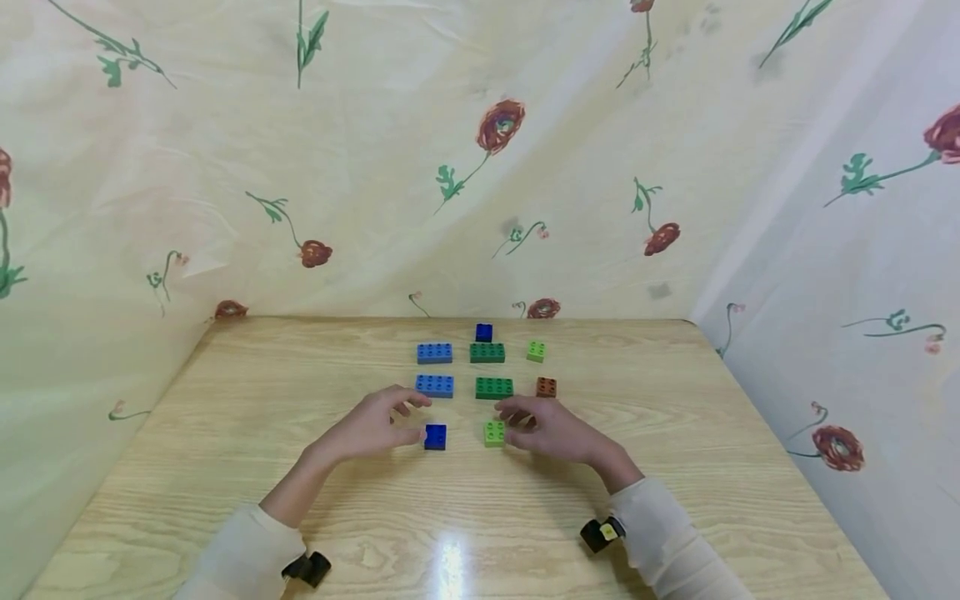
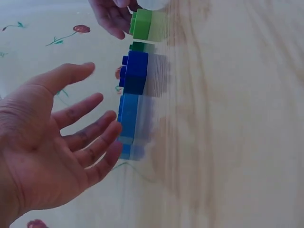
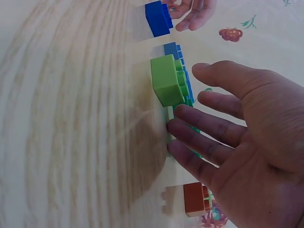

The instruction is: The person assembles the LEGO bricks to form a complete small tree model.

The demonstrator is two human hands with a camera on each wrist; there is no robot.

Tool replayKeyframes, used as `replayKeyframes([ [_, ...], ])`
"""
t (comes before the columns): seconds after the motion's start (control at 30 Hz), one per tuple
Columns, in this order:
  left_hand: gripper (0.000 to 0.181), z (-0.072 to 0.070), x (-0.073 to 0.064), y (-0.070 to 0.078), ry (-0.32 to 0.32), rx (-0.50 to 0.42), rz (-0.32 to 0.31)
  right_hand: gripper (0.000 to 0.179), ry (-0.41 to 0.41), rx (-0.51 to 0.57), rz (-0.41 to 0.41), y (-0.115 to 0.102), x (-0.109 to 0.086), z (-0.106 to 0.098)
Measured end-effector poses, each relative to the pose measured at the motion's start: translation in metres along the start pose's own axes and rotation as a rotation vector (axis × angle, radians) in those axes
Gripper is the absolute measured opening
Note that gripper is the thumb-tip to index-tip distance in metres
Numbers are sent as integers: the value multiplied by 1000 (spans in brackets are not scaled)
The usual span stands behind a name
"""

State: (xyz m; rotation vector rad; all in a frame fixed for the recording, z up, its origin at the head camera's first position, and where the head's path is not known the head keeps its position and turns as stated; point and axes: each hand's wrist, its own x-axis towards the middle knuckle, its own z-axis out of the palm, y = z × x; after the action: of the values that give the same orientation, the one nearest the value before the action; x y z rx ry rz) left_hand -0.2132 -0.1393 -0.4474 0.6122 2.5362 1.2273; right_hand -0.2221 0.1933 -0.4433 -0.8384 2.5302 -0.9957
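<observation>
My left hand (image 1: 381,423) hovers beside a small dark blue brick (image 1: 435,437), its thumb tip right at the brick's left edge in the head view. In the left wrist view the fingers (image 2: 90,142) are spread and hold nothing. Opposite it, my right hand (image 1: 551,428) is next to a small lime green brick (image 1: 494,433). Its relaxed, slightly bent fingers (image 3: 209,126) reach past that brick in the right wrist view, with nothing in the palm. Both bricks sit studs up on the wooden table (image 1: 450,517).
Behind the hands lie two light blue bricks (image 1: 435,386), two green bricks (image 1: 494,388) and a brown brick (image 1: 546,387). Farther back are another lime brick (image 1: 536,352) and another dark blue brick (image 1: 483,332). A flower-patterned cloth (image 1: 375,167) hangs behind the table and at its sides.
</observation>
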Motion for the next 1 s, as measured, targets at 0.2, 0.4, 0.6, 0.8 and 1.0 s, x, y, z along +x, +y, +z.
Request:
replayKeyframes([
  [0.2, 49, 7, 4, -11, -32, -14, 17, 38, 8, -26, 2, 5, 3, 3],
  [0.4, 43, 15, 9, -17, -39, -17, 15, 32, 29, -34, 33, 5, 4, 6],
  [0.6, 34, 19, 11, -20, -17, -27, 0, 30, 57, -31, 56, 6, 4, 8],
  [0.8, 33, 22, 13, -22, -5, -32, -4, 28, 73, -31, 52, 9, 5, 10],
  [1.0, 34, 23, 14, -19, 0, -48, -4, 27, 108, -18, 30, 11, 5, 14],
])
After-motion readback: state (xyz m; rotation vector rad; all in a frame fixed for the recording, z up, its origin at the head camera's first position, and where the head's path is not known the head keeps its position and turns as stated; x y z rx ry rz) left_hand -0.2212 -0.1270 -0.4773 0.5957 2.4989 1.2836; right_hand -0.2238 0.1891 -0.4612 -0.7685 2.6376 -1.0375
